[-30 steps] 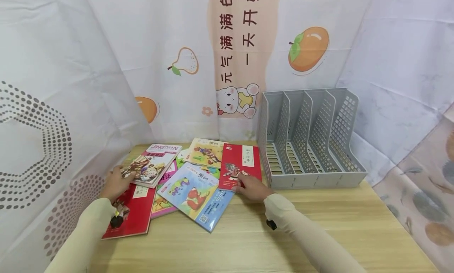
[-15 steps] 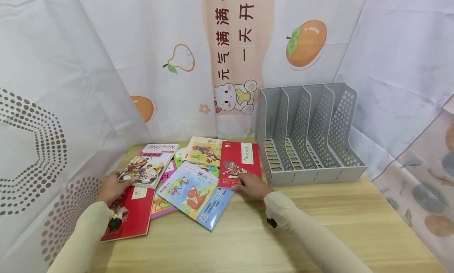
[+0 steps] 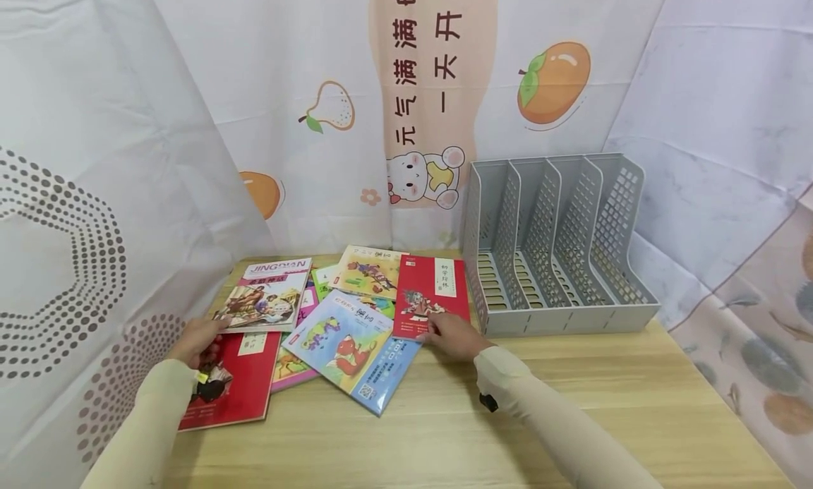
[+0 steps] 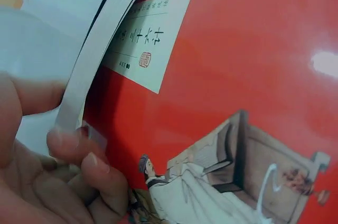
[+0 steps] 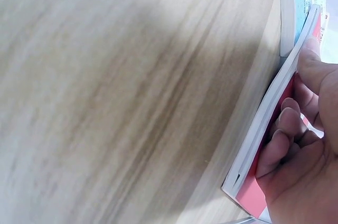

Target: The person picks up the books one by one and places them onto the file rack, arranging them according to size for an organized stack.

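At the left of the pile my left hand (image 3: 198, 339) pinches the lower left edge of a white-and-pink book titled JINGDIAN (image 3: 267, 295). In the left wrist view its page edge (image 4: 95, 49) stands between thumb and fingers. Under it lies a large red book (image 3: 244, 383), partly covered. My right hand (image 3: 456, 336) holds the lower edge of another red book (image 3: 435, 295); in the right wrist view the curled fingers (image 5: 274, 152) lie against its red cover. A blue picture book with a fox (image 3: 343, 344) lies between the hands. Its right neighbour at the back is a yellow picture book (image 3: 368, 270).
A grey file rack (image 3: 565, 320) with several upright slots stands right of the books, close to the right-hand red book. A pink-and-green book (image 3: 292, 372) shows beneath the others. Printed cloth (image 3: 267, 65) hangs behind and beside the wooden table (image 3: 413, 447).
My left hand has shifted slightly toward the left and lower, and the JINGDIAN book has turned and slid left with it. The right hand stays at the red book.
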Available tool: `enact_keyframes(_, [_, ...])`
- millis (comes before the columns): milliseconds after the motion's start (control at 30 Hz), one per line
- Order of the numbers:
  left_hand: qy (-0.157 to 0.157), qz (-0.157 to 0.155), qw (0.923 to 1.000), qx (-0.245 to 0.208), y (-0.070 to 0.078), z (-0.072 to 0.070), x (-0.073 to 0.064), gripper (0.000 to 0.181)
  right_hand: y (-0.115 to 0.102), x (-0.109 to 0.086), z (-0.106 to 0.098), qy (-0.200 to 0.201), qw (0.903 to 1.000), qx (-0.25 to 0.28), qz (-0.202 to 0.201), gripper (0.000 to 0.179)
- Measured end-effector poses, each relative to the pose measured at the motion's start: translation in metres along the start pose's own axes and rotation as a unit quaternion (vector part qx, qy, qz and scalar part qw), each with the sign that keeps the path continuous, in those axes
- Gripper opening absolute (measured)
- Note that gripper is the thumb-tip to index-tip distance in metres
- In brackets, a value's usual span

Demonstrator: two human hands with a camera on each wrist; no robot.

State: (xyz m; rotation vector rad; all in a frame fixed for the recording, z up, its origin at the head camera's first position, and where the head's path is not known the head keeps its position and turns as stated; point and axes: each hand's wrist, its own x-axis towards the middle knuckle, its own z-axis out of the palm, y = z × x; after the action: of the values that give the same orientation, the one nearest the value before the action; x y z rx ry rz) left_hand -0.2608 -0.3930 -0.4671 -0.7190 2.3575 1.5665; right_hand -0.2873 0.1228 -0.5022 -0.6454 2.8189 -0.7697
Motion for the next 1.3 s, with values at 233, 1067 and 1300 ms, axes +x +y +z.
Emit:
enact_keyframes(233, [-0.055, -0.024, 0.984, -0.168, -0.001, -0.003, 0.004, 0.037, -0.001, -0.003, -0.006, 0.002, 0.9999, -0.005, 0.012, 0.031])
enact_keyframes(1067, [-0.147, 0.012, 0.9524, -0.267, -0.006, 0.007, 0.003, 0.039, 0.0, -0.005, 0.003, 0.002, 1.0, -0.004, 0.007, 0.031])
enact_keyframes(1300, [-0.154, 0.098, 0.9232, -0.338, -0.016, 0.008, -0.002, 0.009, 0.001, -0.002, 0.004, 0.012, 0.9999, -0.012, -0.002, 0.03])
